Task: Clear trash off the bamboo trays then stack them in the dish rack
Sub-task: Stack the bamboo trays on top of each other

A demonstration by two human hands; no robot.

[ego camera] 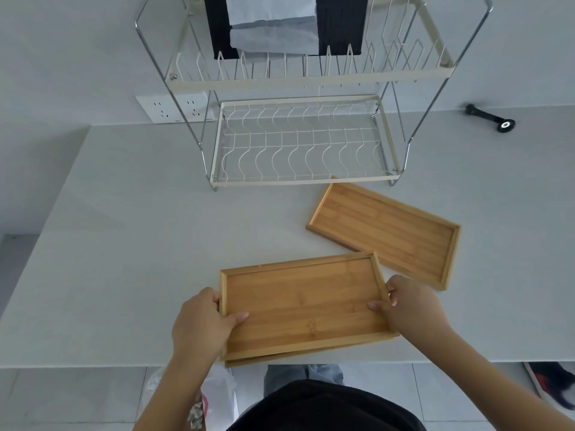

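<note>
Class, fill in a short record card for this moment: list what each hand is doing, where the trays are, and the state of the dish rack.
left hand: grips held tray's left edge
right hand: grips its right edge
held tray: bare, with another tray's edge showing beneath
second tray: flat on counter, bare
dish rack: lower tier holds no trays

Single view only, head cam, wide-angle w/ edge bending. Looks fwd + steeply down over white counter [124, 244], close range. Both hands enter from 6 o'clock, left hand [202, 325] at 7, right hand [413, 306] at 5. Dish rack [305, 135] at 12, wall behind. Floor strip along bottom edge. No 2nd view, so no overlap.
</note>
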